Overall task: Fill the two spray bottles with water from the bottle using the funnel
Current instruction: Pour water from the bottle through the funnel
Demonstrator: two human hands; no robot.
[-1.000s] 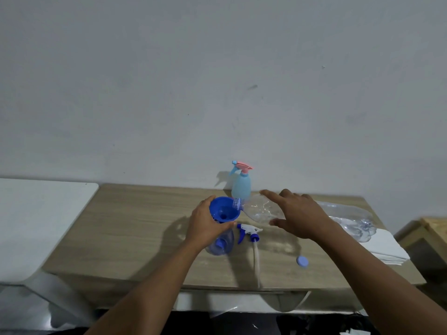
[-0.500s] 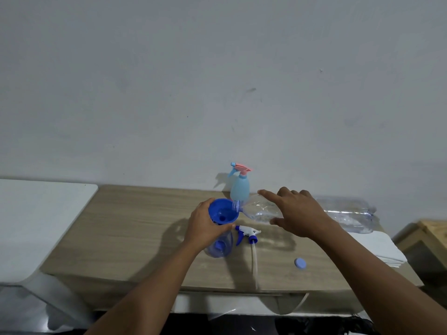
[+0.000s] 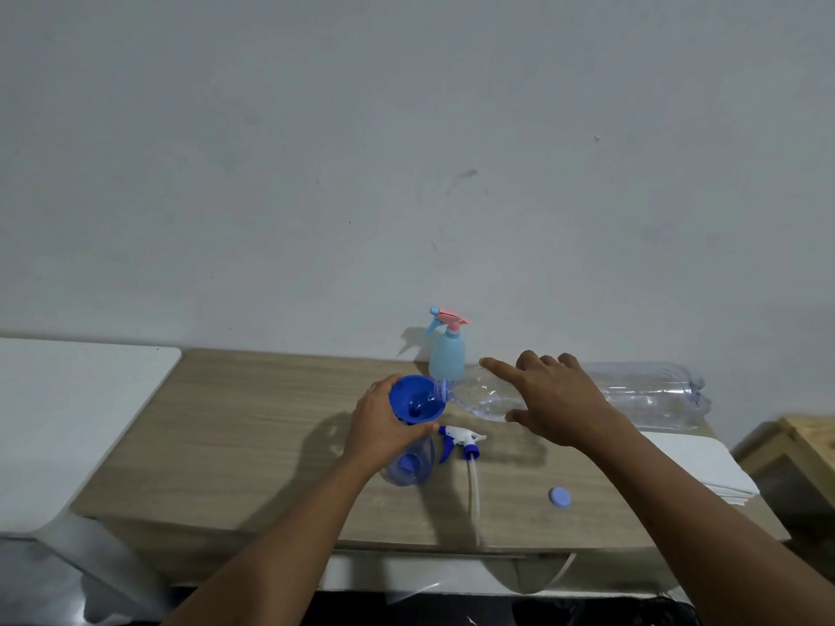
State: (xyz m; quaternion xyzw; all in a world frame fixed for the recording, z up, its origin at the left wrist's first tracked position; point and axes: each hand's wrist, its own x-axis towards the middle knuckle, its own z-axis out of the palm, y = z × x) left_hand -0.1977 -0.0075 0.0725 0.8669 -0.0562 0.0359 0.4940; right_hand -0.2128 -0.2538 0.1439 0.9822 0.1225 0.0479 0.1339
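Head view: left hand [image 3: 384, 426] clamps funnel [image 3: 413, 402] on spray bottle [image 3: 409, 467] for steadiness; right hand [image 3: 555, 404] grips water bottle [image 3: 650, 395], tipped to pour.

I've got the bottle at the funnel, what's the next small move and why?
Probably raise the base of the water bottle a little with the right hand. It lies about level with its mouth at the rim of the funnel, so little may flow. The left hand holds the funnel on the open spray bottle, ready to take it.
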